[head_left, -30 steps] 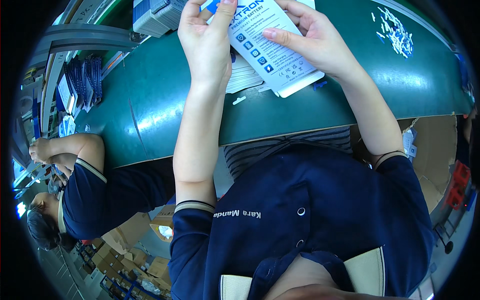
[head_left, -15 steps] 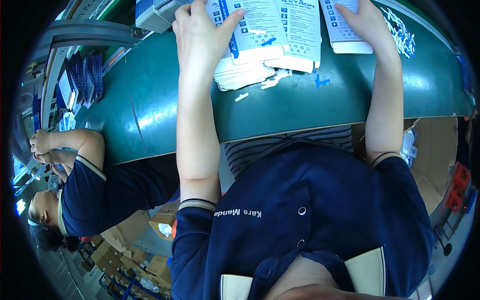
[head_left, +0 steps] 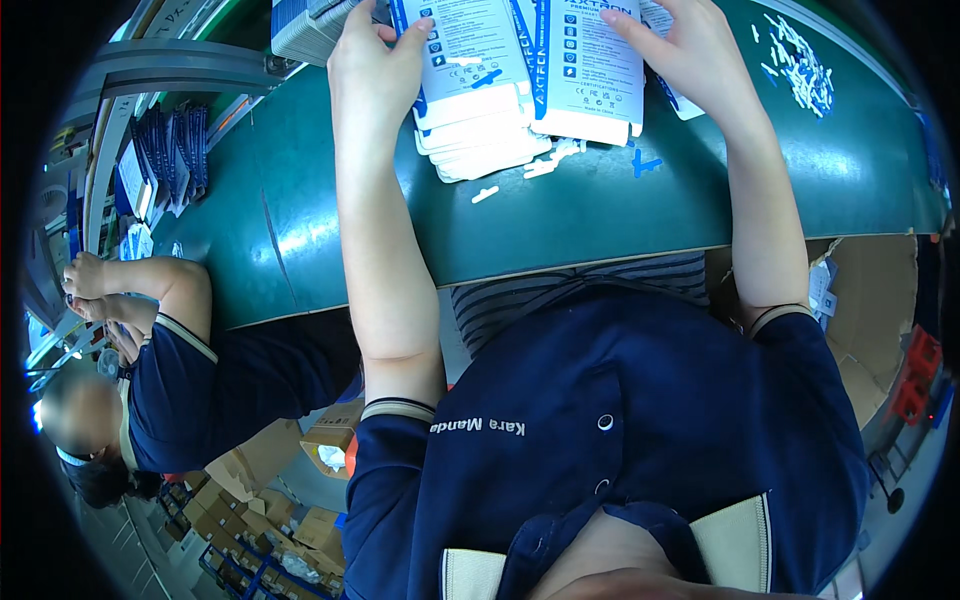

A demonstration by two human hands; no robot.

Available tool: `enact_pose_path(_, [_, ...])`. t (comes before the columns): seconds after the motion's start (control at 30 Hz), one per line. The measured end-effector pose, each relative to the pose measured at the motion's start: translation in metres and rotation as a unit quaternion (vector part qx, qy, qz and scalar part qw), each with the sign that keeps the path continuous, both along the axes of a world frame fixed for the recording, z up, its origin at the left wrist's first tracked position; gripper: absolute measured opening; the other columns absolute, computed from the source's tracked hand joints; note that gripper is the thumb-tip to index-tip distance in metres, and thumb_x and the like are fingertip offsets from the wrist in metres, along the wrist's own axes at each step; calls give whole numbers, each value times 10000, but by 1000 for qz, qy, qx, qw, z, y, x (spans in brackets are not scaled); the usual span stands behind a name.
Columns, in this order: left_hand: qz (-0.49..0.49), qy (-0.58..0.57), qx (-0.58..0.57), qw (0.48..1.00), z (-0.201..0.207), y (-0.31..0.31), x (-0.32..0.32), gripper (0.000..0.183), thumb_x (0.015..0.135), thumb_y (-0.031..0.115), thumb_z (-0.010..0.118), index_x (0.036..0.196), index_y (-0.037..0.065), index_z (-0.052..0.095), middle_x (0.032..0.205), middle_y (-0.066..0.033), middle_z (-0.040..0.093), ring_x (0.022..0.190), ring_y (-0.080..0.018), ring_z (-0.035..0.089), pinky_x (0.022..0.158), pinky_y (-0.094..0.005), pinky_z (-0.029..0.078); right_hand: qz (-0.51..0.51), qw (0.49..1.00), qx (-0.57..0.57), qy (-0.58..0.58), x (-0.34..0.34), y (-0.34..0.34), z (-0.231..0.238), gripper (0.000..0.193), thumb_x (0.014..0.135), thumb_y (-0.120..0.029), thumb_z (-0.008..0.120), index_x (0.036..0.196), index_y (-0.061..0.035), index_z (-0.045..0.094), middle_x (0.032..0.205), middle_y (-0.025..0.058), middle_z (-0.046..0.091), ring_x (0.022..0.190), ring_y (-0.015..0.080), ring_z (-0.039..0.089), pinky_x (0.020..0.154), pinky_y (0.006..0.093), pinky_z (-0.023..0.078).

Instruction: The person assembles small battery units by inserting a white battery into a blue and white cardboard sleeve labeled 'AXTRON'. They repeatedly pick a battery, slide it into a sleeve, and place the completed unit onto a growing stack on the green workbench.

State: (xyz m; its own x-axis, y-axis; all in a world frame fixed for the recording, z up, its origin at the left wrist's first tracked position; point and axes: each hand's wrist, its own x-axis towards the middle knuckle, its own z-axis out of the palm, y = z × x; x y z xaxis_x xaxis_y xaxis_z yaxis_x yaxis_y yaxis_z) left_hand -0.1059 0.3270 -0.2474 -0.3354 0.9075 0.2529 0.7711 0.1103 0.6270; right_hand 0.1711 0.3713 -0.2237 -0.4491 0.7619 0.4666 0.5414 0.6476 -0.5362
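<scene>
A flat white-and-blue printed box (head_left: 475, 95) tops a stack of similar packages at the table's upper middle. My left hand (head_left: 378, 65) grips its left side, thumb on the printed face and fingers closed at the edge. Beside it lies a second flat box (head_left: 590, 95), overlapping the stack's right side. My right hand (head_left: 690, 55) holds its upper right edge, thumb on top; its other fingertips are partly cut off by the view. Under my right hand a third flat box (head_left: 680, 103) shows only in part. A small blue strip (head_left: 486, 78) lies on the left box.
White scraps (head_left: 540, 166) and a blue scrap (head_left: 645, 162) lie before the stack on the green table (head_left: 340, 220). A scrap pile (head_left: 800, 75) is at far right. A co-worker (head_left: 165, 380) sits at left. An open carton (head_left: 870, 310) stands below the table's right side.
My right hand has moved left from the right-hand box onto the middle one. My left hand has shifted slightly left with the top box. The co-worker's head has turned.
</scene>
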Motion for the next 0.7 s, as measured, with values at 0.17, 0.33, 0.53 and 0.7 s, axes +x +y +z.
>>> enact_pose_path(0.17, [-58,-180,108,976,-8,7,-14,409,903,224,659,1163,-83,586,831,-61,646,742,-113,606,660,-252,487,34,997,63,-1,-7,-4,-1,274,747,-105,697,979,24,633,1042,182,595,1018,354,570,889,394,466])
enact_pose_path(0.33, [-143,-450,197,859,25,-4,27,146,996,81,482,1077,-20,548,962,-78,665,833,-108,626,777,-234,489,61,994,-40,81,-14,-7,-5,249,868,-128,636,1059,31,629,1056,138,632,971,269,610,862,337,474])
enact_pose_path(0.53, [-235,-522,239,784,10,-2,47,132,1001,80,486,1116,23,517,1049,-81,641,943,-98,594,841,-233,465,195,867,-315,333,-26,-12,-23,292,1013,-154,484,1200,54,572,1084,67,640,972,114,585,852,261,472])
enact_pose_path(0.7, [-254,-450,221,827,15,-9,60,172,976,48,530,1143,13,511,1055,-84,641,945,-105,596,851,-232,462,198,866,-335,312,-23,-16,-18,294,1016,-157,490,1209,48,572,1070,53,640,965,99,580,836,254,478])
